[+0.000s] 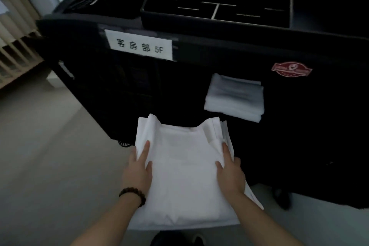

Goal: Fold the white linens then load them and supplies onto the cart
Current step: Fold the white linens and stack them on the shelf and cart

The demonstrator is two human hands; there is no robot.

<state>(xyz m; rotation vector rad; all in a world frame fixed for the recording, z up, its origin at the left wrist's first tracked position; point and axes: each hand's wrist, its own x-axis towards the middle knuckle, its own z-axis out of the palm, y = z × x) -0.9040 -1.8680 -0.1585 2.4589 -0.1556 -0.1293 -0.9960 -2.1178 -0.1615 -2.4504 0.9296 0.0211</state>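
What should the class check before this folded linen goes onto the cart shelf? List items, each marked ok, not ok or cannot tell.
1. Hold on folded linen, left grip and right grip at its sides: ok.
2. Edges squared: layers fan out at the right: not ok.
3. Linen faces the cart opening: ok.
4. Room beside the shelved stack: too dark, cannot tell.
5. Supplies in top tray: looks bare, not ok.

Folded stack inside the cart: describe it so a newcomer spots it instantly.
Find the black cart with the white 5F label. In its dark shelf opening, below-left of the red badge, lies a small folded white stack. Unlike the larger white bundle held in front, it is untouched.
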